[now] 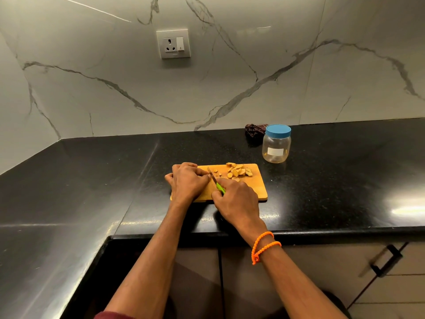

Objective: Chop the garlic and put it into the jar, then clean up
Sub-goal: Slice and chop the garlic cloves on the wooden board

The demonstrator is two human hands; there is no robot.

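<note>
Carefully, my right hand (236,199) gripped the green knife (218,184); my left hand (187,180) pinched garlic (216,174) at nine o'clock of the blade, so a slip could nick fingers.

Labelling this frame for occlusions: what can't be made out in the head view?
- Piece being cut: hidden under the left hand.
- Knife handle: mostly inside the right hand; only a green bit shows.
- Jar label: too small to read.
- Dark cloth: partly behind the jar, shape unclear.
- Cutting board near-left part: covered by both hands.
</note>
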